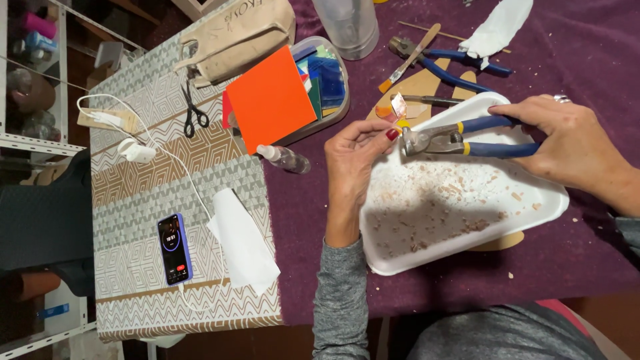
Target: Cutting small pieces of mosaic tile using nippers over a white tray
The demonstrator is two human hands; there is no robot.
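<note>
The blue-handled nippers [460, 140] are over the far rim of a white foam tray [533, 207], their jaws closed on a small piece that is too small to tell. The right hand [567, 143] is clamped around the two handles. The left hand [357, 150] pinches that piece at the jaws, fingers together. Many small chips lie in the tray. Nearby are an orange square sheet [270, 100], a small spray bottle [285, 159] and a second pair of pliers [440, 63]
</note>
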